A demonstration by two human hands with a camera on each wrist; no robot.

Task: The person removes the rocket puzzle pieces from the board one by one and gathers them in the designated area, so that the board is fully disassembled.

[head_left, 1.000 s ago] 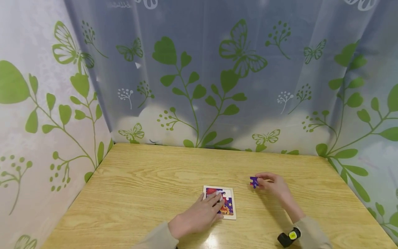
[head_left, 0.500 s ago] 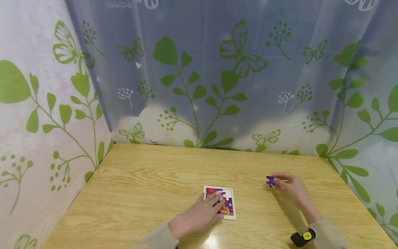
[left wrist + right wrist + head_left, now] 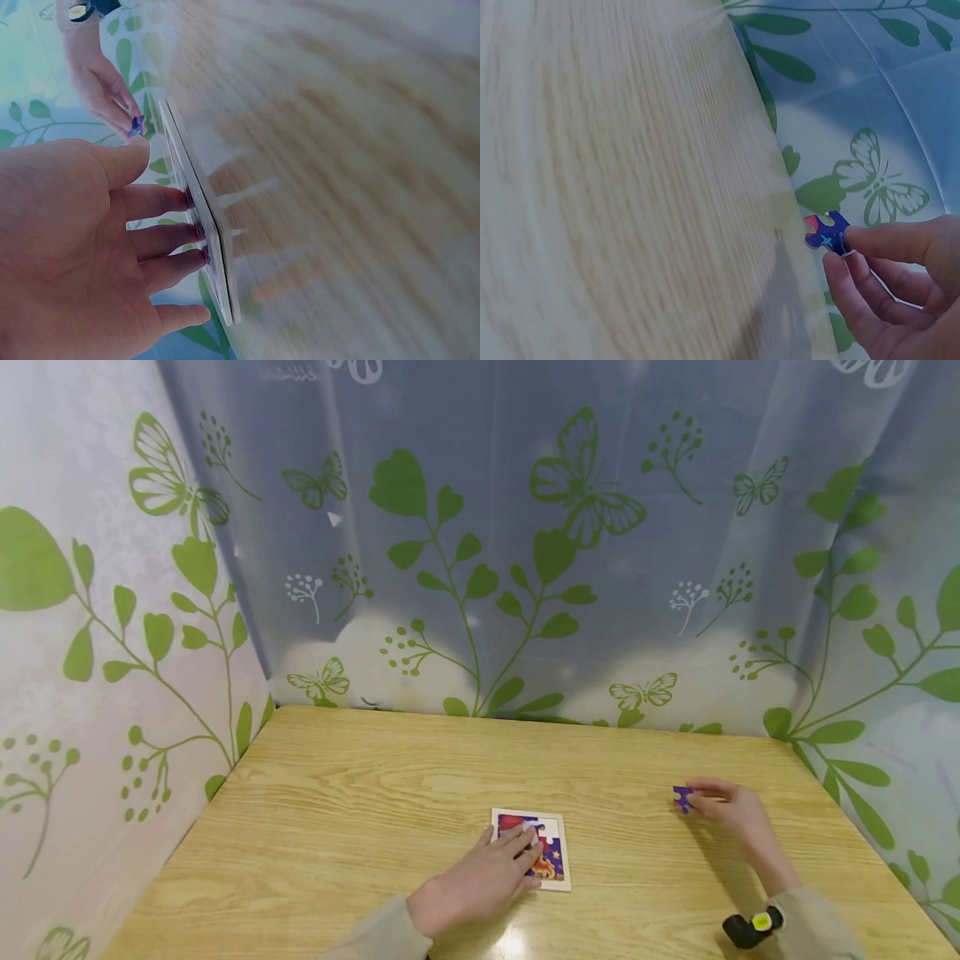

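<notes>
A small square jigsaw puzzle (image 3: 553, 853) with a pale frame lies on the table, its picture red, purple and orange. White backing shows at its upper right corner. My left hand (image 3: 487, 872) rests on it with fingers extended; in the left wrist view the fingertips (image 3: 196, 259) press its face. Off to the right, my right hand (image 3: 735, 814) pinches a purple jigsaw piece (image 3: 828, 231) between thumb and fingers, above the table. The piece has a red corner and a light blue star. Part of the puzzle's picture is hidden under my left hand.
The wood-grain table (image 3: 360, 793) meets a hanging curtain (image 3: 480, 568) with green leaves and butterflies at the back. Similar cloth hangs at both sides. A black strap device with a yellow face (image 3: 753, 927) sits at my right wrist.
My right hand has moved steadily to the right, carrying the jigsaw piece away from the puzzle. My left hand and the puzzle have stayed in place.
</notes>
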